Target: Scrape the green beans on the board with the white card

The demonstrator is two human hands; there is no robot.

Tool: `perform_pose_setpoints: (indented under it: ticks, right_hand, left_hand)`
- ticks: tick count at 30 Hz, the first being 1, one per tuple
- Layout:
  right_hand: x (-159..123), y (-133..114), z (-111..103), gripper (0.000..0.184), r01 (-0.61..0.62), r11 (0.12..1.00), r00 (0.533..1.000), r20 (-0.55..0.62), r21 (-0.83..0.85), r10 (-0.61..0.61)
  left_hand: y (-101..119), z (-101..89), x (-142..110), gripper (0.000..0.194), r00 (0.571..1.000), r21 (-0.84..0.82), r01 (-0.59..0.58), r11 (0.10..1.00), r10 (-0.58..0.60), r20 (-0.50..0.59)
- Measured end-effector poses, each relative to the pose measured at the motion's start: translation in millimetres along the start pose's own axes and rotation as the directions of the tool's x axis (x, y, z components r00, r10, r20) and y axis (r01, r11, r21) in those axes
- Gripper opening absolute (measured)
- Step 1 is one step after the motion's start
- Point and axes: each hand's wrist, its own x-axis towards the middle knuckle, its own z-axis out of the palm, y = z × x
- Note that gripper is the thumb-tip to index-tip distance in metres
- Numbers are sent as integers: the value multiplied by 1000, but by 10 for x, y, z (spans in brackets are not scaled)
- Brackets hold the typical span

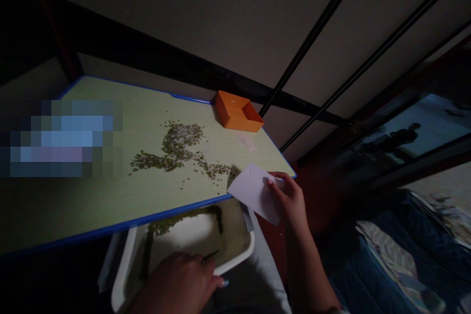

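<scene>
My right hand point(292, 201) pinches a white card point(253, 186) between thumb and fingers. The card is tilted, and its far edge meets the table near the front blue edging. Beside that edge, small greenish seeds or grains point(184, 142) lie scattered in a loose pile. Below the table edge is a white plastic basin point(239, 255) with more of the grains point(169, 223) along its far side. My left hand point(180, 279) is closed over the basin's near rim, thumb outside; the fingertips are partly hidden. A small dark sliver point(209, 256) shows by its fingers, too unclear to name.
The pale table point(91, 196) has blue edging. An orange open box point(239, 113) stands at its back right, beside a faint printed patch point(246, 142). A blurred-out area covers the left. Dark blue fabric point(368, 265) lies at right; panelled doors rise behind.
</scene>
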Motion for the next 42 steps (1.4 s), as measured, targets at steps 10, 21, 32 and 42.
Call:
perform_pose_setpoints:
  ticks: [10, 21, 32, 42]
  right_hand:
    - [-68, -131, 195, 31, -38, 996, 999, 18, 82, 37]
    - [-63, -158, 218, 27, -2, 998, 1000, -8, 59, 3]
    - [22, -144, 292, 24, 85, 995, 996, 28, 45, -86]
    - [-37, -195, 279, 22, 73, 997, 989, 127, 39, -77]
  left_hand:
    - [-23, -18, -39, 18, 1000, -19, -1, 1000, 1, -22]
    - [-83, 8, -112, 18, 994, -116, 2, 993, -15, -111]
    - [-96, 54, -95, 21, 995, -120, 25, 992, -36, -90]
    - [-102, 40, -124, 20, 991, -151, 40, 988, -58, -120]
